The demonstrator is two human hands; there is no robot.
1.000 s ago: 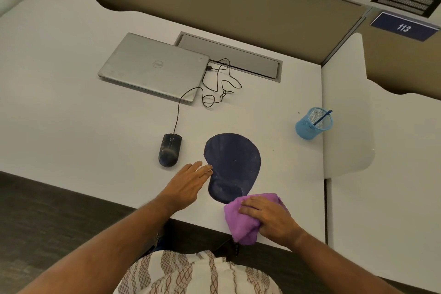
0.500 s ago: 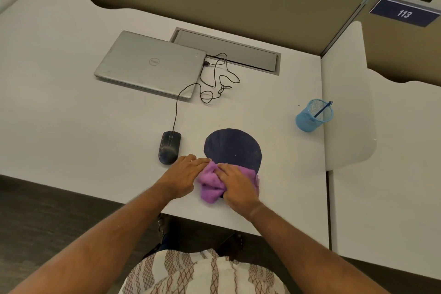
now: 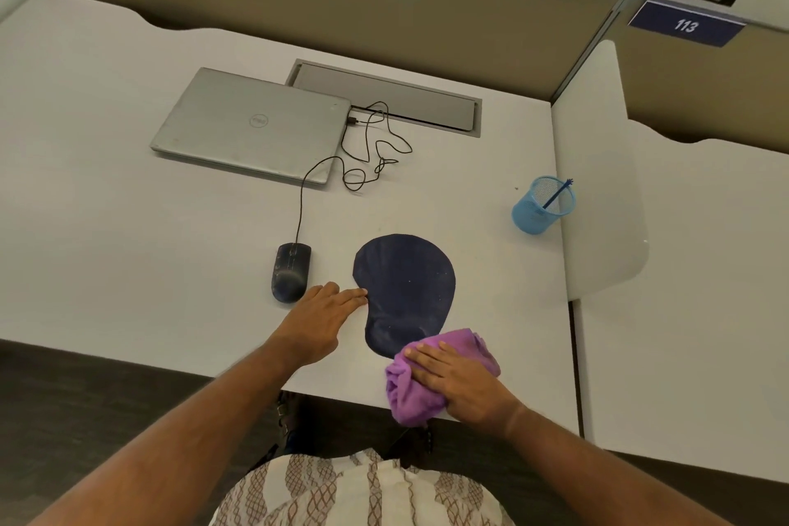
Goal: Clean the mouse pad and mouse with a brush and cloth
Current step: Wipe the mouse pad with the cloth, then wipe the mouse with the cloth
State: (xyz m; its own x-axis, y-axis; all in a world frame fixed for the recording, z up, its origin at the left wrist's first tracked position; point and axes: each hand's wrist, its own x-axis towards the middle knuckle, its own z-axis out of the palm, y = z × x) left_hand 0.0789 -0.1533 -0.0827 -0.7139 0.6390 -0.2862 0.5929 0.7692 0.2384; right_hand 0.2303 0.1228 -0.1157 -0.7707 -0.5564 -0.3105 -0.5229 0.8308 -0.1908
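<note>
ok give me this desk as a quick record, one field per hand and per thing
left hand: flat on the desk, fingertips at the mouse pad's left edge
right hand: pressing the purple cloth from above
purple cloth: bunched, over the pad's near end and the desk's front edge
mouse pad: dark blue, pale specks on it
mouse: wired, dusty, left of the pad
laptop: silver, closed, mouse cable plugged in
mesh cup: blue, right of pad, one thin blue tool inside
</note>
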